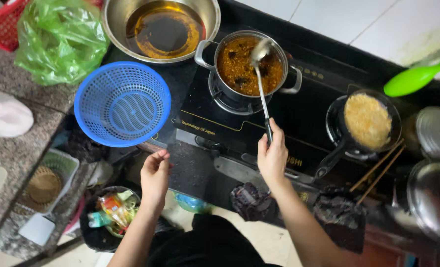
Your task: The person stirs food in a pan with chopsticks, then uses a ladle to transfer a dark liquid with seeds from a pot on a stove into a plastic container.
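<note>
Dark stovetop (pixel 299 116) is filling the middle of my view, with a speckled stone counter (pixel 17 148) running down the left edge. Far left, a green plastic bag (pixel 59 39) is sitting beside a red basket (pixel 2 29). Next over, a blue plastic basket (pixel 122 104) is resting at the counter's edge, and behind it a wide metal bowl (pixel 112 20) is holding dark oil. Below, a bin (pixel 89 232) with wrappers is standing on the floor.

I am watching the left hand (pixel 154 178) hovering loose and half-curled, holding nothing, just below the blue basket. The right hand (pixel 272 157) is closing around the dark handle end of a long metal ladle (pixel 260 74), whose bowl is lying over the pot. That steel pot (pixel 251 64) is sitting on the left burner, full of orange-brown broth with dark pieces.

Further right, a small black pan (pixel 363 121) is holding a pale yellow crumbly mass, chopsticks (pixel 378 170) are leaning by it, and two metal lids (pixel 435 198) are lying at the far right. A green handle (pixel 417 76) is showing above.
</note>
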